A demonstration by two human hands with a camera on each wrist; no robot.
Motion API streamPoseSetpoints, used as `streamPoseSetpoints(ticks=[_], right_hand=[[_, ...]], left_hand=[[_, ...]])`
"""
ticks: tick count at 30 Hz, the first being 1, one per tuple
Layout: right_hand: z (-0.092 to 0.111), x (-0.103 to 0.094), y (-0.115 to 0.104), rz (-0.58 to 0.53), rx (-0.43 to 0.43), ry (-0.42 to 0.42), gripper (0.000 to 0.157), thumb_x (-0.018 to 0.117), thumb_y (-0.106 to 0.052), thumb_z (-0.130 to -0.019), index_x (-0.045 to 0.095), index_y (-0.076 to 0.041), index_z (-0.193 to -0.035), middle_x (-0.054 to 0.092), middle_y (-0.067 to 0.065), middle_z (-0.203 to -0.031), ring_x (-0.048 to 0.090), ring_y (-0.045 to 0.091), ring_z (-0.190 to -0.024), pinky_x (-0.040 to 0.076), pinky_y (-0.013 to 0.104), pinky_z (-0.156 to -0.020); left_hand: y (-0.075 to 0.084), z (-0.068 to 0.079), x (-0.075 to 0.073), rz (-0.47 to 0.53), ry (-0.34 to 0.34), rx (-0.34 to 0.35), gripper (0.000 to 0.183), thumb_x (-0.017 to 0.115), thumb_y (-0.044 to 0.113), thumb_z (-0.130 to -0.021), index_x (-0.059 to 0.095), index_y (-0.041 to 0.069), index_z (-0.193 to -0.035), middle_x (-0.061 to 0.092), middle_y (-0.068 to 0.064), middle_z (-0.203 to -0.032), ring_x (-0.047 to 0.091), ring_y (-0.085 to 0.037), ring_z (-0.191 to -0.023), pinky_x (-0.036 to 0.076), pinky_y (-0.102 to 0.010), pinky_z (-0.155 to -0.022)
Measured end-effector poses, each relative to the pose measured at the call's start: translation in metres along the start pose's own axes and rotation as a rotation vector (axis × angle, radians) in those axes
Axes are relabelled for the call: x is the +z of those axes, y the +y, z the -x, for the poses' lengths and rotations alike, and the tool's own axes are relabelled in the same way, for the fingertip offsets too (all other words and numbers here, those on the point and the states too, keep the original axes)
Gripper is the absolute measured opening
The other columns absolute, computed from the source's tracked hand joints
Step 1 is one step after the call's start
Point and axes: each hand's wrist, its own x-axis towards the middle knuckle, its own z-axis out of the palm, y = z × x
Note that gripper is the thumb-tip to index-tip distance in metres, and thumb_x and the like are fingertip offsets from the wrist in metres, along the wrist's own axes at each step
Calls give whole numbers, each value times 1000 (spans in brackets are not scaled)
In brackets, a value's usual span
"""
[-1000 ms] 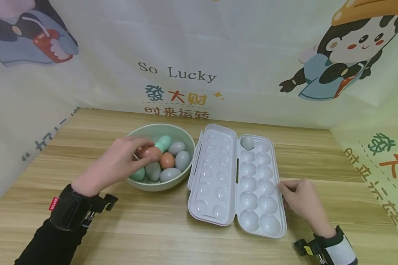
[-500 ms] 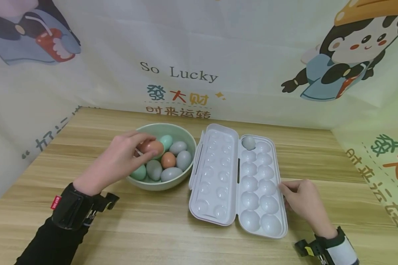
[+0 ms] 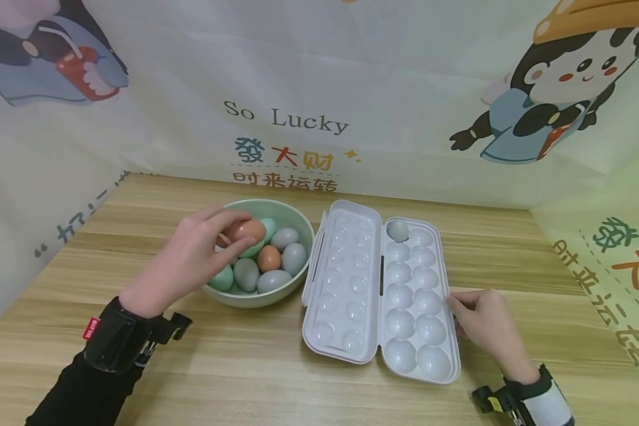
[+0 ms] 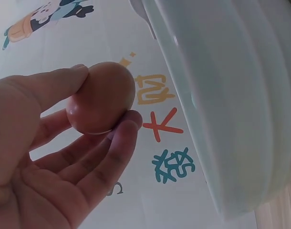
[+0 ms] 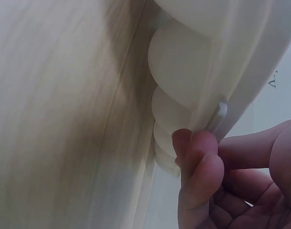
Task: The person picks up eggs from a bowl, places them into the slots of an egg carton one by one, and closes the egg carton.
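My left hand point(image 3: 191, 251) pinches a brown egg point(image 4: 102, 98) between thumb and fingers, over the left side of the pale green bowl point(image 3: 245, 300). In the left wrist view the egg shows apart from the bowl's wall point(image 4: 231, 109). Several green, grey and brown eggs lie in the bowl, among them a brown egg point(image 3: 268, 258). A white egg carton point(image 3: 380, 355) lies open to the right, with one grey egg point(image 3: 397, 231) in its far left cup. My right hand point(image 3: 484, 316) pinches the carton's right rim, its fingertips point(image 5: 202, 143) at the edge by a small tab.
The wooden table point(image 3: 245, 378) bears both bowl and carton, which stand close side by side. The carton's lid point(image 3: 343, 284) lies flat toward the bowl. A printed cloth point(image 3: 394, 118) hangs behind the table and along its sides.
My left hand has lifted the brown egg up from the other eggs and shifted slightly right. The right hand stays at the carton's rim.
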Motion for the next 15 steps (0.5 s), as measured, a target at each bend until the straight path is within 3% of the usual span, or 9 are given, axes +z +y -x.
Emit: streamPoseSetpoints(ticks=[15], right_hand=[[-2,1,3,-9,-2,1,22,62,-4,-94,70,14,-104,68,11,-69,60,21,-49,49,29,-44]], left_hand=[[7,-1,4,-1,32,41,38,76,12,-88,64,1,-123,62,-9,-108,61,-14,-82,55,-32,-69]])
